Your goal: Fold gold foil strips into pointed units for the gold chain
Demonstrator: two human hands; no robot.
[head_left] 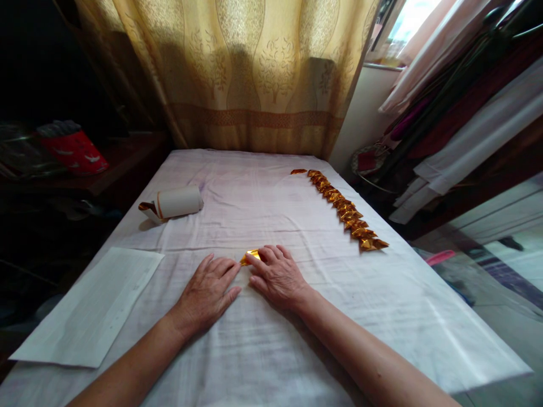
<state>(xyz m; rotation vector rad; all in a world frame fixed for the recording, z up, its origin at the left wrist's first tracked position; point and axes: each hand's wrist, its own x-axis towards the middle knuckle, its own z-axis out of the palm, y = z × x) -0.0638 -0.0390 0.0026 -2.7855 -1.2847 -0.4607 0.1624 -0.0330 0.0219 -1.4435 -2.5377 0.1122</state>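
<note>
A small folded piece of gold foil paper (251,256) lies on the white cloth in front of me. My right hand (280,277) bends its fingers over the piece and holds it down against the cloth, hiding its right end. On the left, my left hand (210,291) rests with flat fingers and its thumb apart, its index fingertip at the paper's left tip. Farther right, several folded gold foil pieces (348,215) stand nested in a slanting row. One flatter gold piece (298,171) lies apart at the row's far end.
A white paper roll (179,202) with gold showing at its left end lies at the left. Nearer is a flat white sheet (91,308). The cloth-covered table (237,192) reaches a gold curtain (263,68). Clothes (479,135) hang at the right; a red container (76,150) stands left.
</note>
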